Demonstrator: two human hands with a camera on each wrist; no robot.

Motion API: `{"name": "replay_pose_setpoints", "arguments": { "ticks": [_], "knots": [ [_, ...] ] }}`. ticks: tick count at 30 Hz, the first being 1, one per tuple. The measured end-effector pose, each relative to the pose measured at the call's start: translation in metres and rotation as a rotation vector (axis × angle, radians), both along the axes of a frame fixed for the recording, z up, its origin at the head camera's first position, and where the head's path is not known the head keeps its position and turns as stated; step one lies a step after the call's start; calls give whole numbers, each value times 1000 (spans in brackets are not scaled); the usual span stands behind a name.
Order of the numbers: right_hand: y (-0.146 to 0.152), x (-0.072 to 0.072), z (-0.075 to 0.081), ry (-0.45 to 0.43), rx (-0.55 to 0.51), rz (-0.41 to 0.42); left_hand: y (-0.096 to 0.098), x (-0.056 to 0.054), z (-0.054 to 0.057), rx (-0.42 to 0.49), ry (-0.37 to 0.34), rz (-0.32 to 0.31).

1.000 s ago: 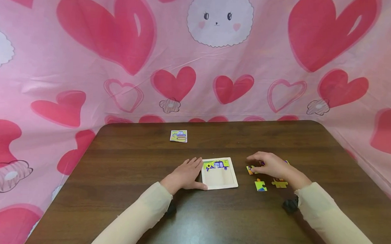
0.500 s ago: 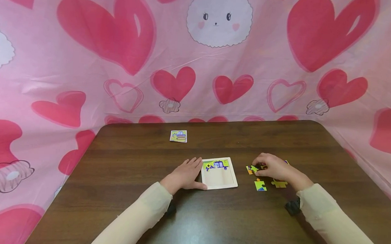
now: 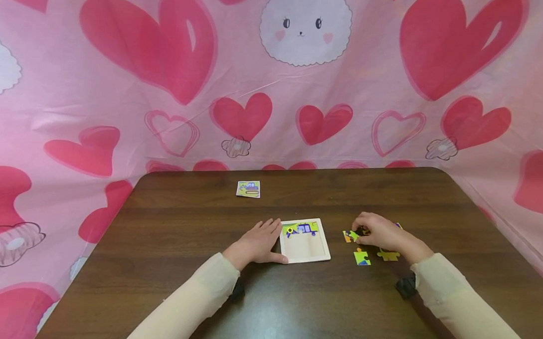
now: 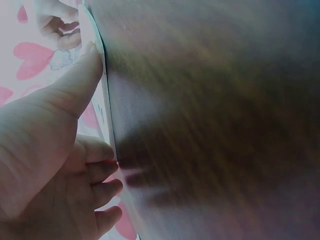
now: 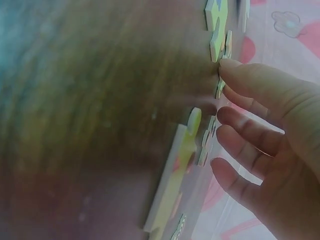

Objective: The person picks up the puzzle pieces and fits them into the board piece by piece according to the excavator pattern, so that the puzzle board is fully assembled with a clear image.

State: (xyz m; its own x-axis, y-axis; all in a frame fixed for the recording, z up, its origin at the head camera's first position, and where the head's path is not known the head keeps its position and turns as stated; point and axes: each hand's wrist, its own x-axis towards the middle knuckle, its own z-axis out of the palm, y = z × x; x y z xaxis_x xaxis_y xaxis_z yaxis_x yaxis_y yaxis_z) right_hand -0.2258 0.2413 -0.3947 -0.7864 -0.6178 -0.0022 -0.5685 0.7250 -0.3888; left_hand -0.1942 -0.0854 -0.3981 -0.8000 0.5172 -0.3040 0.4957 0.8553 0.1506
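My left hand lies flat with fingers extended at the left edge of a white puzzle tray, its thumb at the near left corner. Joined puzzle pieces showing a purple vehicle on green fill the tray's far part. To the right, my right hand has thumb and fingers bent round a dark-patterned puzzle piece, pinching it at the table; the palm hides part of it. Just left of the fingertips is a green-and-orange piece. In the right wrist view, the thumb touches a thin piece near the tabletop.
Nearer me lie a green-and-blue piece and a yellow-green piece. Another piece peeks out behind the right hand. A picture card lies far back on the brown table. Pink heart-printed cloth hangs behind.
My right hand's fingers have drawn back slightly to the right and closed round a piece, uncovering the green-and-orange one. The left hand and the tray stay where they were.
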Motion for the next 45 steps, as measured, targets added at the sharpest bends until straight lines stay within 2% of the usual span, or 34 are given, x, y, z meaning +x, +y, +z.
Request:
{"name": "replay_pose_setpoints", "arguments": {
  "ticks": [6, 19, 29, 39, 45],
  "knots": [
    [0, -1, 1, -5, -2, -17, 0, 1, 2, 3, -1, 0],
    [-4, -1, 4, 38, -80, -55, 0, 0, 0, -14, 7, -8],
    [-22, 2, 10, 94, -126, 2, -1, 1, -1, -11, 25, -27],
    [-56, 3, 17, 76, -126, 47, 0, 0, -2, -8, 19, -12],
    [-81, 6, 18, 81, -121, 103, 0, 0, -2, -9, 20, -10]
  ]
}}
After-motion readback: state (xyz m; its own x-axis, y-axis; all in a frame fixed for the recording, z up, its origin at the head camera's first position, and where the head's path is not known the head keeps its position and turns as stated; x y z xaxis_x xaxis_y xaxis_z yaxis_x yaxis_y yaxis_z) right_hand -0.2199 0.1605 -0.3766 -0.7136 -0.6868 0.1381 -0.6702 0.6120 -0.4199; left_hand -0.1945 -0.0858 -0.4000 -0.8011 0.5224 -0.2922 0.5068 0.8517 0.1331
